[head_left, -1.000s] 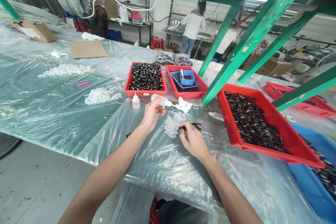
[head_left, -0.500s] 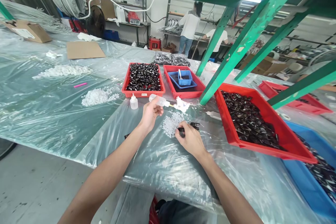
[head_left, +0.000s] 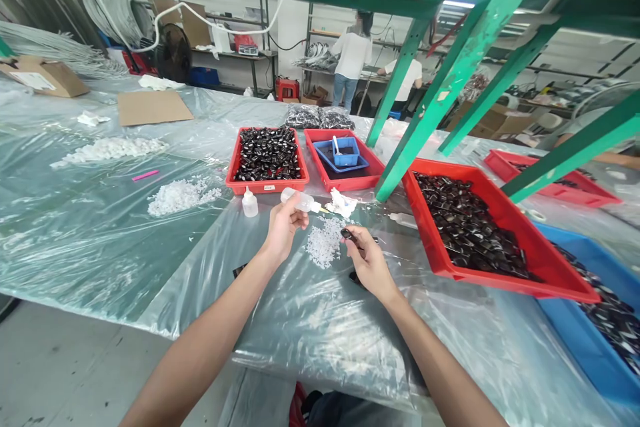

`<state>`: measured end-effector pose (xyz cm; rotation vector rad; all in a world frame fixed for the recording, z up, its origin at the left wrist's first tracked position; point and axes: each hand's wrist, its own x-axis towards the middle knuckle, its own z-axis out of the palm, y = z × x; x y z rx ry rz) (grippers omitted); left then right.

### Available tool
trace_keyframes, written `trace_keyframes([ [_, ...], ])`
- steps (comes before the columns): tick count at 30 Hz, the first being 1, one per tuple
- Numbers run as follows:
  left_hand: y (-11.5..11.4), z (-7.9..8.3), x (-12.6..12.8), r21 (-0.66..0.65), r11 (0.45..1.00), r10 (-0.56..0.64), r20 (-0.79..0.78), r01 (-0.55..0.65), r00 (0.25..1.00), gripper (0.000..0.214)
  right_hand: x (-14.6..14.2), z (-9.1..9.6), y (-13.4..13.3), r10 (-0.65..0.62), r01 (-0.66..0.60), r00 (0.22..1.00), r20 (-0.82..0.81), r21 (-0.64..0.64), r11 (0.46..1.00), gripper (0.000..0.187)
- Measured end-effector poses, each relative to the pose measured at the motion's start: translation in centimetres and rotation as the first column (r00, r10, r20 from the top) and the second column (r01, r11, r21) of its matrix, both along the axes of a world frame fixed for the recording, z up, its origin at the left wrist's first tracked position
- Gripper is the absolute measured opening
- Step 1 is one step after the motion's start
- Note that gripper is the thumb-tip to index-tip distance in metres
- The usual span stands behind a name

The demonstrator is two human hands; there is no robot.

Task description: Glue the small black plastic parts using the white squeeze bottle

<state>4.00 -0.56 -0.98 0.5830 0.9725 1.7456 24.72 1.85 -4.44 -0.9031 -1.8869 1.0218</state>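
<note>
My left hand (head_left: 283,227) is closed round a small clear squeeze bottle (head_left: 298,199), its nozzle pointing right toward a crumpled white tissue (head_left: 341,203). My right hand (head_left: 369,261) pinches a small black part (head_left: 349,234) and holds it lifted above the plastic-covered table (head_left: 100,213). A little heap of white plastic bits (head_left: 324,243) lies between my hands. Another black part (head_left: 355,276) lies on the sheet under my right hand.
A second squeeze bottle (head_left: 249,203) stands by a red tray of black parts (head_left: 267,155). Beside it are a red tray with a blue tub (head_left: 344,158), a large red tray (head_left: 480,230), a blue bin (head_left: 600,307) and green frame legs (head_left: 425,113). People work far back.
My right hand has lifted the black part off the sheet and turned it upward. The left hand with the bottle has stayed about where it was. The view has drifted slightly.
</note>
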Motion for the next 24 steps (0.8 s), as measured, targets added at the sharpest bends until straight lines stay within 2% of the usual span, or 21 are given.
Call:
trace_keyframes([
  [3, -0.16, 0.01, 0.3, 0.021, 1.0, -0.006, -0.064, 0.007, 0.998, 0.04, -0.24, 0.31, -0.08, 0.05, -0.068, 0.99, -0.13, -0.139, 0.988, 0.031],
  [6, -0.27, 0.06, 0.53, 0.041, 0.999, 0.01, -0.14, -0.004, 0.99, 0.039, -0.45, 0.61, -0.28, 0.04, -0.074, 0.984, -0.174, -0.195, 0.978, 0.032],
  [13, -0.34, 0.15, 0.87, 0.048, 0.999, 0.027, -0.208, -0.018, 0.978, 0.039, -0.52, 0.79, -0.48, 0.025, -0.072, 0.98, -0.2, -0.233, 0.97, 0.04],
  [24, -0.21, -0.43, 0.81, 0.055, 0.998, 0.032, -0.315, -0.016, 0.949, 0.042, -0.43, 0.37, -0.54, 0.007, -0.04, 0.988, -0.153, -0.213, 0.976, 0.041],
])
